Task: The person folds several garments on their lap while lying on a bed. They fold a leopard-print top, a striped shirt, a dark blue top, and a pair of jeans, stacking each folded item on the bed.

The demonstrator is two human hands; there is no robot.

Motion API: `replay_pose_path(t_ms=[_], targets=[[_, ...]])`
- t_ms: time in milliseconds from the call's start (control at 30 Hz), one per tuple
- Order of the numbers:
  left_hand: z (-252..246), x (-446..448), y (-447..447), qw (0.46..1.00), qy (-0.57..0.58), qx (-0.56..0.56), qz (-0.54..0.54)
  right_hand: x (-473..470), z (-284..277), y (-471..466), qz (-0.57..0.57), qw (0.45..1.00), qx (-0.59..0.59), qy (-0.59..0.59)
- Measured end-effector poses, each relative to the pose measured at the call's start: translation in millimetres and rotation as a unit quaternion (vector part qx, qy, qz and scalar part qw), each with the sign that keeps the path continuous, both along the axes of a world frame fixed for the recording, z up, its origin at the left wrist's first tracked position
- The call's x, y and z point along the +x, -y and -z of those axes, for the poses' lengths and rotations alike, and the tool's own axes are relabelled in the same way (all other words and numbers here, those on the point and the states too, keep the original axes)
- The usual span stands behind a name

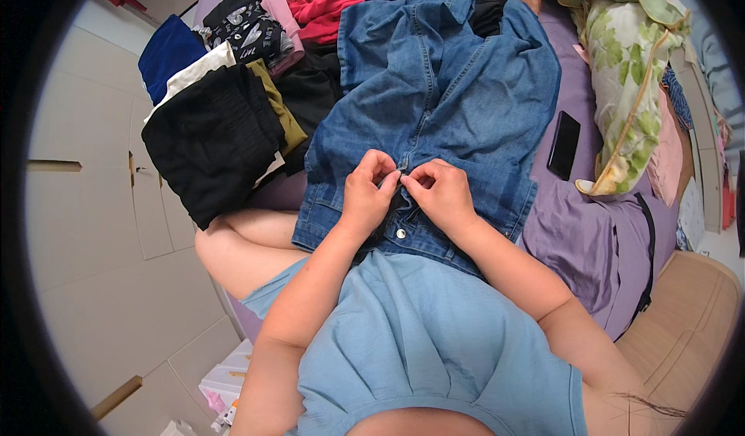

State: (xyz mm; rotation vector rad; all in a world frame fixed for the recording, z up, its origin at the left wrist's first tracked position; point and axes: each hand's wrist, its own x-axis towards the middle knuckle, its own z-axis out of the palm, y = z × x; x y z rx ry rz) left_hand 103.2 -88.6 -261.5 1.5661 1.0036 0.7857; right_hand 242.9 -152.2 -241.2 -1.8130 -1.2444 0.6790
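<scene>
A blue denim garment (372, 110) with a stitched front seam is spread across the bed and my lap. Its waistband lies towards me, with a metal button (401, 233) showing and the fly parted above it. At the bottom of the fly, my left hand (372, 189) pinches the denim between thumb and forefinger. My right hand (440, 194) pinches right beside it, the fingertips of both hands almost meeting. Whether a zipper pull sits between the fingertips is too small to tell.
Folded black clothing (212, 139) lies at the left, partly over my knee, with a blue folded garment (169, 58) behind. A black phone (564, 145) rests on the purple sheet (573, 235). Right of it bunches a floral quilt (625, 87). White cabinets (93, 215) line the left side.
</scene>
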Motion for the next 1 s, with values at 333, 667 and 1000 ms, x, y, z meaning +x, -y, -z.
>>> replay_pose_path(t_ms=[333,667,1000], targets=[[-7,4,12,0.991,-0.078,0.097,0.047,-1,4,-3,0.017,0.994,-0.103,0.024],[7,4,4,0.997,0.014,-0.072,-0.007,-1,8,1,-0.068,0.987,0.027,0.143],[-3,-7,-8,0.991,0.063,-0.105,0.061,33,-3,-15,-0.165,0.970,0.120,0.132]])
